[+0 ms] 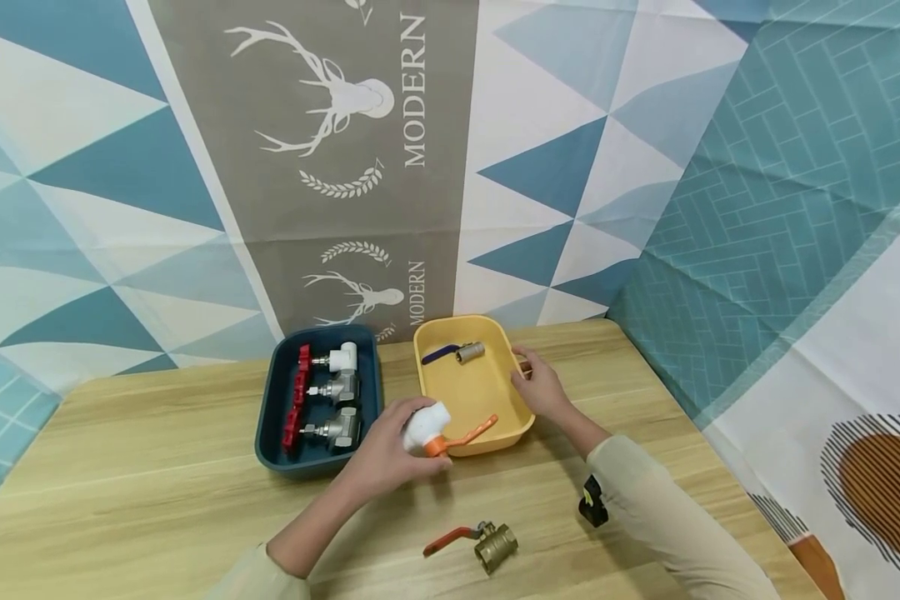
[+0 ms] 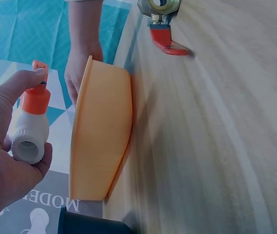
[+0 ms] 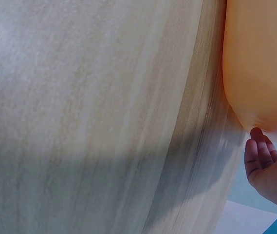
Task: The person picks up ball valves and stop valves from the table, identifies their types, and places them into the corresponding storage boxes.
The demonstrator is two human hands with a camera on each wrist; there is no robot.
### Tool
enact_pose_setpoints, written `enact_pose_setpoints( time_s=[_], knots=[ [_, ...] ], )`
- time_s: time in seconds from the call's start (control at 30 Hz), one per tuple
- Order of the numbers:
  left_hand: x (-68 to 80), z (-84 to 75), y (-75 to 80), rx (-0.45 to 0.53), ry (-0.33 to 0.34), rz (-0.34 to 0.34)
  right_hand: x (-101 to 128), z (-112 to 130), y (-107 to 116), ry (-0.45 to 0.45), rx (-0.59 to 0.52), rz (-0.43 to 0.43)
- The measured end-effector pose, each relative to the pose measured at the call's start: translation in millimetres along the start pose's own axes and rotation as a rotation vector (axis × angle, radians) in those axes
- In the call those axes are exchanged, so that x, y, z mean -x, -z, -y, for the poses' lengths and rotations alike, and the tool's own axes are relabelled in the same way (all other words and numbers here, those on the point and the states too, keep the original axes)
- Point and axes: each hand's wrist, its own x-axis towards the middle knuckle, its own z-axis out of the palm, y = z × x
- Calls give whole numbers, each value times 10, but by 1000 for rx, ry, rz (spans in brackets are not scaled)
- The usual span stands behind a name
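Note:
My left hand (image 1: 386,450) holds a white plastic ball valve (image 1: 425,423) with an orange lever, over the near left corner of a yellow bin (image 1: 461,392). In the left wrist view the valve's round open end (image 2: 28,147) faces the camera, with the thumb up at the orange handle. My right hand (image 1: 542,390) grips the bin's right rim. In the right wrist view its fingers (image 3: 262,151) lie against the bin's outer wall (image 3: 260,63). Inside the bin, toward the back, lies a small metal ball valve (image 1: 469,352) with a blue lever.
A navy bin (image 1: 311,472) on the left holds several valves with red handles (image 1: 298,387). On the near tabletop lies a brass ball valve (image 1: 497,546) with a red lever. A small black and yellow object (image 1: 592,504) sits by the right sleeve. Patterned cloth hangs behind.

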Motion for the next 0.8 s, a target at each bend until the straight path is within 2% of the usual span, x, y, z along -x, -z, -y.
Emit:
enact_pose_setpoints(
  time_s=[0.3, 0.53, 0.8],
  knots=[
    [-156, -28, -45, -1, -6, -29, 33, -20, 8, 81, -57, -26],
    [-269, -47, -92, 23, 25, -33, -3, -44, -14, 0, -35, -6],
    [-392, -55, -114, 58, 36, -51, -6, -11, -9, -10, -28, -14]
  ],
)
